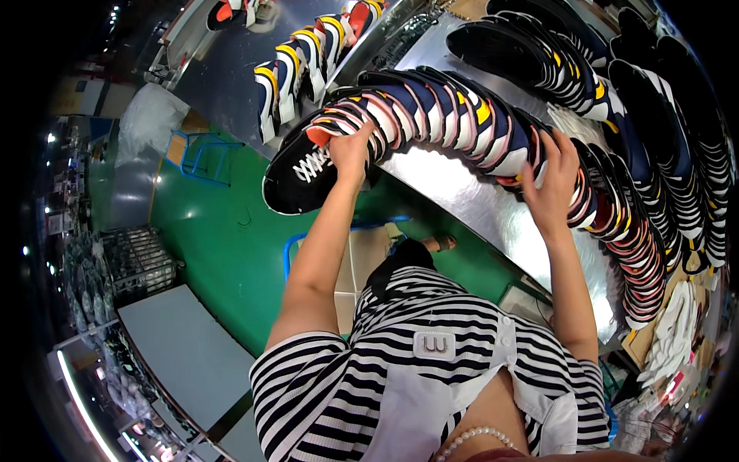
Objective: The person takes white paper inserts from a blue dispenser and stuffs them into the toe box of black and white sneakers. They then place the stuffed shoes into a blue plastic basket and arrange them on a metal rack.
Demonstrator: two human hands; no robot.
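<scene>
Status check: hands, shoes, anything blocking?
Left hand and right hand press the two ends of a row of sneakers on the metal table. More shoe rows crowd right.

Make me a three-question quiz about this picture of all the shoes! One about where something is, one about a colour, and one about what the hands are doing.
1. Where does the row of shoes lie?
A. on a shiny metal table
B. in a wire basket
C. on the green floor

2. What colour is the floor?
A. red
B. green
C. white

3. What are the two hands doing?
A. hanging free
B. pressing the row's two ends
C. tying laces

Answers: 1 A, the shoes rest on the metal table. 2 B, the floor beside the table is green. 3 B, the left hand and right hand each lie against one end.
</scene>
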